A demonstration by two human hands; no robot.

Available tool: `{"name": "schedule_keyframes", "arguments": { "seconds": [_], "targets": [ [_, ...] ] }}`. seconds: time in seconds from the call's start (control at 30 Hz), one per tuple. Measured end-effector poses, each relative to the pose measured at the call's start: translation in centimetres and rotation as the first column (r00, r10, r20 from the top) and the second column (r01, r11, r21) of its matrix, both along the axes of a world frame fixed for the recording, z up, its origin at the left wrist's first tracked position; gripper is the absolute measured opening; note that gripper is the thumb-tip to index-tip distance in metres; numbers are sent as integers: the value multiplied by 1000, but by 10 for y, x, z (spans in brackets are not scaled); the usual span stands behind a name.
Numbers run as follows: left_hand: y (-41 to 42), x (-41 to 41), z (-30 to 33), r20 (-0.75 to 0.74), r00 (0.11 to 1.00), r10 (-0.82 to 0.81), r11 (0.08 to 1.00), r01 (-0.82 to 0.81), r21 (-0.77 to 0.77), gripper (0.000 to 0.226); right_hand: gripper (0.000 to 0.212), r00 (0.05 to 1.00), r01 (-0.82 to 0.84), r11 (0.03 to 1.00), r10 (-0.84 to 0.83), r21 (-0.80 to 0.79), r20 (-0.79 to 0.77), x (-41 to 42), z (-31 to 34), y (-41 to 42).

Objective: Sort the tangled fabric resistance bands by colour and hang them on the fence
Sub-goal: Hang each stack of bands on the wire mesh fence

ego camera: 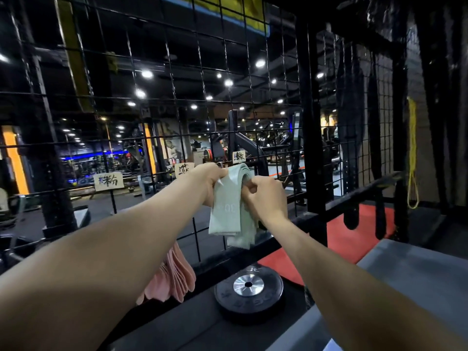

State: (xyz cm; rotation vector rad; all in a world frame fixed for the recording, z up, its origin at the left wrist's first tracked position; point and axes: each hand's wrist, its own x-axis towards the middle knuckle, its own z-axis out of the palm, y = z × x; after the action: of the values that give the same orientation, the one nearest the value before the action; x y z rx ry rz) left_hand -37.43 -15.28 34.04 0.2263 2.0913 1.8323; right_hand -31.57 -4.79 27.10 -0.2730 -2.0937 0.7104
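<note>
Before me: two bundles of bands, one green [231, 206] and one pink [174, 274]; three paper labels [108, 181]; one weight plate [248, 287]; one yellow loop [412, 153].

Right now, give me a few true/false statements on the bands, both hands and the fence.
1. Both hands hold the green bands up at the wire fence. True: the left hand and the right hand each have a grip on the bundle.
2. The pink bands hang lower on the fence, left of the green ones. True.
3. The weight plate stands upright against the fence. False: it lies flat on the dark platform below it.
4. The right hand is empty with straight fingers. False: its fingers curl round the green fabric.
5. The fence carries paper labels. True: three show near the hands.
</note>
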Motion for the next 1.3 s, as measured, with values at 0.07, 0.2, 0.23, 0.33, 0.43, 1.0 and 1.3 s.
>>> {"name": "schedule_keyframes", "arguments": {
  "seconds": [0.07,0.2,0.23,0.33,0.43,1.0,1.3],
  "targets": [
    [-6,0,-2,3,1000,6,1000,-6,-5,15,14,999,-31,1000,31,0,15,3,2,-4],
    [-13,-3,-4,7,1000,9,1000,-9,-12,20,11,995,-98,994,99,-46,24,6,1,-9],
    [-15,-1,-5,12,1000,-5,1000,5,1,17,12,993,-116,992,118,-56,22,6,1,-9],
    [-19,2,-6,6,1000,-26,1000,26,15,18,19,985,-166,984,169,-69,41,7,3,-9],
    [-20,4,-5,-9,999,-31,999,31,12,18,32,974,-223,970,226,-100,21,7,6,-8],
    [-26,12,-7,-394,912,115,960,-204,-192,35,15,972,-188,972,205,-140,115,6,12,-11],
    [-28,24,-20,-618,786,27,977,-152,-151,11,31,971,-182,969,203,-165,124,10,17,-13]
  ]
}}
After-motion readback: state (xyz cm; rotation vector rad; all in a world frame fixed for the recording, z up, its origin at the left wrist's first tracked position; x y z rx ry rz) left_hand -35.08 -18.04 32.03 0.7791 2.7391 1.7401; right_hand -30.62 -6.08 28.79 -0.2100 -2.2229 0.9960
